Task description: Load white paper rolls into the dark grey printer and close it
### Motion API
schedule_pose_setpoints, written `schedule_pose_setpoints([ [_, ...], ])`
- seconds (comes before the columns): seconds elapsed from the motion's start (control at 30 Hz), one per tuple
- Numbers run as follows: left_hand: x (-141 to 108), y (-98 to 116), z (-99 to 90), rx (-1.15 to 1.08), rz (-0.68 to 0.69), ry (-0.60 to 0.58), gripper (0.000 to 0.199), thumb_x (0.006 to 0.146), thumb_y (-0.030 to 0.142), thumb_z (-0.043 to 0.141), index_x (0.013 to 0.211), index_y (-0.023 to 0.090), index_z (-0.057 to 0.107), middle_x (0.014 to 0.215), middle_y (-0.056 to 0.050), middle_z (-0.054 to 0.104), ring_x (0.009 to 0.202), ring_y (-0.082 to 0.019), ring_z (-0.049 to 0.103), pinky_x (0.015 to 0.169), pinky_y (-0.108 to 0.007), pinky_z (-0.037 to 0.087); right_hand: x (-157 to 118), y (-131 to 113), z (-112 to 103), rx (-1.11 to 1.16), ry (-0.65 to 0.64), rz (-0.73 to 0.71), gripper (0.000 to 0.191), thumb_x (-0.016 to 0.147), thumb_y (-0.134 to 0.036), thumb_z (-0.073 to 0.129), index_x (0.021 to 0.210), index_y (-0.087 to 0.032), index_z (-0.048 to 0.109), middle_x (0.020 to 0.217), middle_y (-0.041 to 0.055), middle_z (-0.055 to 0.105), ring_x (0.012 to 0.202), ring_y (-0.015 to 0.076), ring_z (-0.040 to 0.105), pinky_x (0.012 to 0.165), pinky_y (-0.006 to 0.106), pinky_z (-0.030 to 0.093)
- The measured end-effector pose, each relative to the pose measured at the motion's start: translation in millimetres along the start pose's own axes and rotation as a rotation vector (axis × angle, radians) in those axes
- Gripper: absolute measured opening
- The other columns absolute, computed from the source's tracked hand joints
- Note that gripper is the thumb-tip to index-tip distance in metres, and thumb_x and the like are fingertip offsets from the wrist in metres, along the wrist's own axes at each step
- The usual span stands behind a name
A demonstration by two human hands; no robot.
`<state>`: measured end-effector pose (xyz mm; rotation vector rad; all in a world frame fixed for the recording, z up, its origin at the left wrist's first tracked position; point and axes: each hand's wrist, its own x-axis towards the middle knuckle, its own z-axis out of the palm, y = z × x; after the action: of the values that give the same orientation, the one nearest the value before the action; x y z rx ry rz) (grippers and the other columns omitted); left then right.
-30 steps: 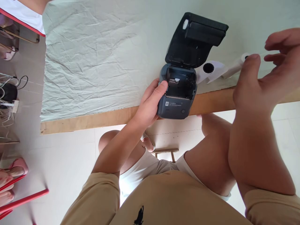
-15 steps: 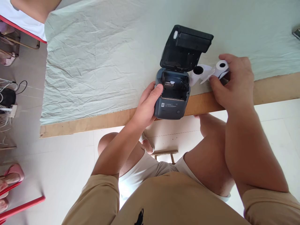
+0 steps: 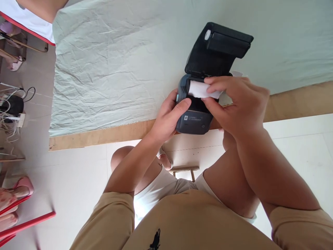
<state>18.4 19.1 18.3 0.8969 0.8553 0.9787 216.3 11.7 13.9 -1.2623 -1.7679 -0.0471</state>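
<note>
A dark label printer (image 3: 194,122) is held at the table's front edge, its hinged lid (image 3: 221,48) swung up. My left hand (image 3: 173,113) wraps around the printer's left side, thumb on the rim of the opening. With thumb and fingers my right hand (image 3: 240,100) grips a white paper roll (image 3: 199,89), which lies lengthwise across the printer's open bay. The roll's right end is hidden by my fingers. Behind my right hand a bit of white paper (image 3: 236,73) shows on the cloth; most of it is covered.
A pale green wrinkled cloth (image 3: 117,69) covers the table, with a wooden edge (image 3: 104,136) along the front. Another person's arm (image 3: 47,8) reaches in at the top left. Cables (image 3: 13,118) and red bars (image 3: 28,224) are on the left, beside another person's feet.
My right hand has brought the paper roll leftward from the table into the printer's bay. The printer and its lid have shifted slightly right in view.
</note>
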Motion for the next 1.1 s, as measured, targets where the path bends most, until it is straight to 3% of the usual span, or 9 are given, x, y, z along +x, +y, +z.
schedule_pose_setpoints([
  [0.1,-0.5,-0.6,0.2,0.017,-0.003,0.004,0.053,0.094,0.073,0.091,0.119,0.028,0.075,0.099,-0.002,0.083,0.095,-0.026,0.087,0.074,-0.036,0.07,1.4,0.0,-1.2,0.046,-0.024,-0.011,0.019,0.108,-0.022,0.066,0.095,-0.035,0.075,0.104,0.0003,0.09,0.109,0.0319,0.089,0.105,0.057,0.066],
  [0.23,-1.2,-2.6,-1.4,0.026,0.034,0.017,0.059,0.095,0.077,0.086,0.127,0.03,0.074,0.114,-0.005,0.085,0.109,-0.029,0.087,0.087,-0.041,0.071,-4.3,-7.9,4.6,0.171,0.136,-0.193,0.02,0.099,-0.016,0.074,0.09,-0.034,0.071,0.087,-0.0057,0.085,0.091,0.0264,0.086,0.085,0.047,0.062],
  [0.43,0.0,-5.5,-8.2,0.106,0.063,-0.01,0.075,0.082,0.058,0.102,0.144,0.033,0.07,0.125,-0.004,0.083,0.121,-0.03,0.084,0.106,-0.041,0.068,-12.0,-6.4,6.3,0.26,0.152,-0.189,0.009,0.097,-0.028,0.072,0.102,-0.035,0.069,0.087,-0.0041,0.083,0.089,0.0269,0.084,0.079,0.047,0.062],
  [0.53,0.6,-5.4,-9.0,0.086,0.055,-0.032,0.075,0.079,0.049,0.104,0.144,0.033,0.071,0.123,-0.003,0.082,0.12,-0.03,0.084,0.102,-0.04,0.068,-13.2,2.9,3.8,0.216,0.253,-0.024,0.021,0.104,-0.045,0.062,0.122,-0.037,0.068,0.122,0.0064,0.081,0.097,0.0293,0.081,0.073,0.048,0.062],
  [0.63,0.4,-4.5,-9.1,0.084,0.063,-0.049,0.076,0.077,0.044,0.104,0.144,0.033,0.072,0.122,-0.003,0.082,0.116,-0.028,0.083,0.097,-0.038,0.067,-14.2,5.9,2.7,0.206,0.177,0.111,0.044,0.11,-0.058,0.051,0.151,-0.045,0.056,0.168,0.0066,0.063,0.097,0.0258,0.081,0.075,0.049,0.063],
  [0.7,-0.2,-4.1,-9.6,0.1,0.058,-0.047,0.078,0.076,0.045,0.105,0.146,0.034,0.072,0.118,-0.002,0.081,0.109,-0.027,0.082,0.093,-0.038,0.067,-14.4,3.5,2.9,0.247,0.171,0.112,0.049,0.11,-0.061,0.048,0.158,-0.049,0.049,0.173,0.0048,0.059,0.095,0.0246,0.08,0.076,0.048,0.062],
  [0.83,-1.3,-4.5,-11.1,0.138,0.048,-0.026,0.081,0.076,0.051,0.105,0.148,0.036,0.071,0.114,-0.002,0.08,0.106,-0.027,0.081,0.092,-0.04,0.069,-15.4,-2.2,5.7,0.353,0.295,0.133,0.032,0.109,-0.051,0.048,0.137,-0.044,0.061,0.114,0.0039,0.072,0.076,0.0249,0.068,0.07,0.045,0.054],
  [0.93,0.2,-6.8,-12.7,0.113,0.074,-0.042,0.084,0.074,0.054,0.107,0.146,0.033,0.07,0.129,-0.005,0.082,0.126,-0.033,0.082,0.104,-0.044,0.071,-18.2,-1.4,7.9,0.348,0.306,0.181,0.031,0.11,-0.06,0.053,0.095,-0.034,0.058,0.071,-0.0007,0.05,0.058,0.0205,0.044,0.056,0.039,0.037],
  [1.1,6.0,-14.4,-15.7,0.03,0.121,-0.087,0.087,0.072,0.066,0.108,0.141,0.033,0.068,0.14,-0.007,0.083,0.138,-0.037,0.082,0.108,-0.045,0.073,-17.0,0.0,-3.0,0.423,-0.061,0.433,0.061,0.099,-0.062,0.081,0.07,-0.029,0.039,0.055,-0.0067,0.037,0.051,0.0128,0.034,0.05,0.034,0.03],
])
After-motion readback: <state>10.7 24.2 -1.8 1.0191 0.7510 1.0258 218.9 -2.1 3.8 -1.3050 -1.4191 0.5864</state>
